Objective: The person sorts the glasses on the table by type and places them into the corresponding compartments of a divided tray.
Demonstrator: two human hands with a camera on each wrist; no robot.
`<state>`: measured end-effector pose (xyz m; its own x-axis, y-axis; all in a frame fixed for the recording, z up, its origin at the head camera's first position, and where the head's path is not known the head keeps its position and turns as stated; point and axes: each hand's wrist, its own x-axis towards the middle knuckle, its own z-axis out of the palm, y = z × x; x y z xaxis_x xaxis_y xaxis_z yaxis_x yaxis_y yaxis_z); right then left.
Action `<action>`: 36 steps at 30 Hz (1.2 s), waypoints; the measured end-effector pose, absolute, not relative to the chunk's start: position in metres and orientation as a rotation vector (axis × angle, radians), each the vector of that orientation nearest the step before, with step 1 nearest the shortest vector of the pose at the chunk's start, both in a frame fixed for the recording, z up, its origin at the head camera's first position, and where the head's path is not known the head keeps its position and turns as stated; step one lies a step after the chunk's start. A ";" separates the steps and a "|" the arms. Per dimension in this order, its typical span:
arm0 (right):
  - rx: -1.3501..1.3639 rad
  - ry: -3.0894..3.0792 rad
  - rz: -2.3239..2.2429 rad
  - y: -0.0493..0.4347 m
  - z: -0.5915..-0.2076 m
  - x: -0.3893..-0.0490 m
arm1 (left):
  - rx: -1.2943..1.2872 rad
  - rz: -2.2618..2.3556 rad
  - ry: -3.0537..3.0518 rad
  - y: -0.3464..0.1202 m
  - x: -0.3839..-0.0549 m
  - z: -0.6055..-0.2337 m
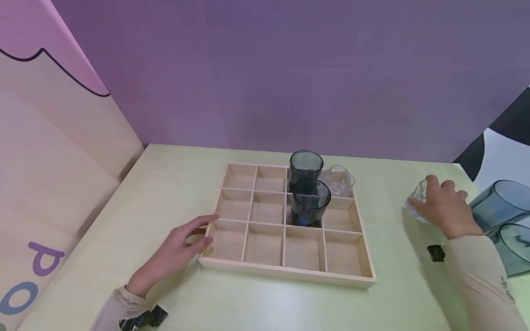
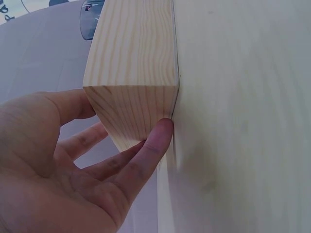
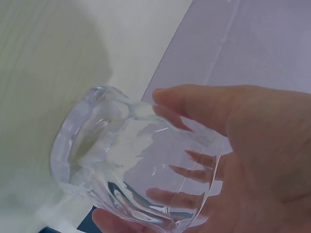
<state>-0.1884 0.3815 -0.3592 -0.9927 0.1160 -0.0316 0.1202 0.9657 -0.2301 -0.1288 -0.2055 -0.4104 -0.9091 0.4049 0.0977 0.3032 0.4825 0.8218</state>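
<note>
My right hand grips a clear, wavy-sided glass at the right of the table, thumb on one side and fingers round the other. My left hand rests against the left side of a wooden compartment tray, its fingers fairly straight on the outer wall. In the tray's third column, one dark grey glass stands in the back row and another dark grey glass in the middle row. A clear wavy glass occupies the back right compartment.
Two bluish glasses stand close together at the far right, beside my right forearm. A purple panel rises behind the pale table, and a light printed panel borders it on the left.
</note>
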 end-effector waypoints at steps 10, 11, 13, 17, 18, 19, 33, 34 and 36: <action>0.237 3.066 -0.360 0.384 -0.358 -0.192 | 0.616 1.413 2.605 -0.203 -0.128 -0.408; 0.237 3.065 -0.357 0.384 -0.358 -0.191 | 0.614 1.414 2.603 -0.203 -0.128 -0.408; 0.236 3.068 -0.355 0.384 -0.358 -0.191 | 0.610 1.411 2.603 -0.203 -0.128 -0.408; 0.221 3.076 -0.363 0.384 -0.357 -0.190 | 0.610 1.400 2.611 -0.202 -0.129 -0.407; 0.216 3.078 -0.366 0.383 -0.358 -0.190 | 0.611 1.396 2.614 -0.202 -0.128 -0.407; 0.209 3.082 -0.369 0.383 -0.358 -0.190 | 0.611 1.394 2.616 -0.202 -0.128 -0.407; 0.117 3.164 -0.333 0.381 -0.359 -0.194 | 0.608 1.401 2.617 -0.204 -0.129 -0.410; 0.113 3.165 -0.333 0.381 -0.359 -0.194 | 0.609 1.401 2.617 -0.204 -0.130 -0.410; 0.100 3.171 -0.338 0.380 -0.359 -0.195 | 0.612 1.402 2.618 -0.205 -0.130 -0.411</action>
